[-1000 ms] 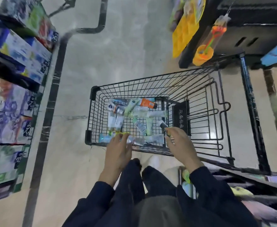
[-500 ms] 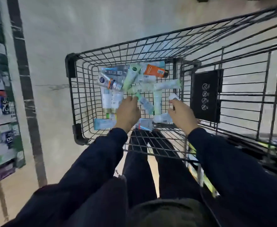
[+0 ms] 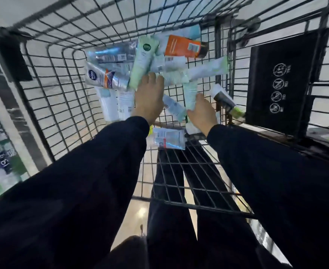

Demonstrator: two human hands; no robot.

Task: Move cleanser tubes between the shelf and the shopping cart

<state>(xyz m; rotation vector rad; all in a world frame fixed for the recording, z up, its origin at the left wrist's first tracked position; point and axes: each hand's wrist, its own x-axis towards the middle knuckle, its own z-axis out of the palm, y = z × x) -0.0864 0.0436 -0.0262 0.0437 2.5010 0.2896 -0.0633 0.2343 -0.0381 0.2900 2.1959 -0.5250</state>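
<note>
Several cleanser tubes lie heaped on the floor of the black wire shopping cart [image 3: 43,78]. Among them are an orange tube [image 3: 181,46], a light green tube [image 3: 143,63] and a white and blue tube [image 3: 101,76]. My left hand [image 3: 149,98] reaches down into the heap, fingers stretched and apart, its tips at the lower end of the light green tube. My right hand [image 3: 201,111] is beside it, fingers curled around the lower end of a pale upright tube [image 3: 190,92]. A dark-capped tube [image 3: 224,100] leans against the cart's inner wall to the right.
A black plastic flap with white warning icons [image 3: 280,80] stands on the cart's right side. The folded wire seat panel [image 3: 194,177] lies below my arms. Blurred shelf packages with price tags [image 3: 2,162] line the left edge. Pale floor tiles show through the wire.
The view has dropped much closer into the cart. Both hands have gone deeper among the tubes; the right hand has shifted onto the pale upright tube.
</note>
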